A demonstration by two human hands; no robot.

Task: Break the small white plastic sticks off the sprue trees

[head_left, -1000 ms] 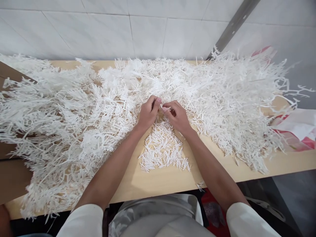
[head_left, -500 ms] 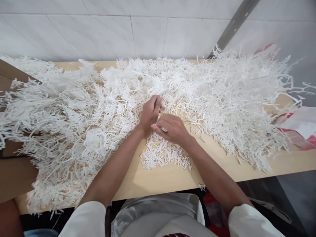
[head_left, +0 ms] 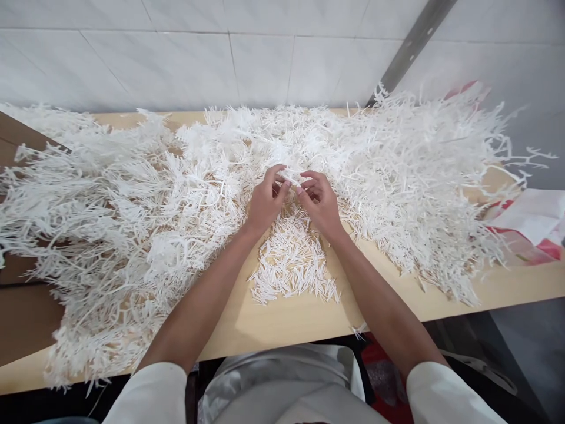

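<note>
Plastic branched piece (head_left: 292, 175), pinched between left hand (head_left: 266, 203) and right hand (head_left: 321, 204), could snap unevenly, scattering sticks beyond the pile (head_left: 293, 268) below.

White branched pieces (head_left: 110, 224) run off the left frame edge; the red-and-white bag (head_left: 534, 227) is cut by the right edge. The wooden table (head_left: 286, 324) is mostly buried under them. Whatever the left hand (head_left: 266, 203) and right hand (head_left: 320, 203) pinch together is too small to tell.

You've got bare table (head_left: 286, 324) along the near edge. White plastic branch heaps (head_left: 110, 224) crowd everywhere else, wall to wall.
</note>
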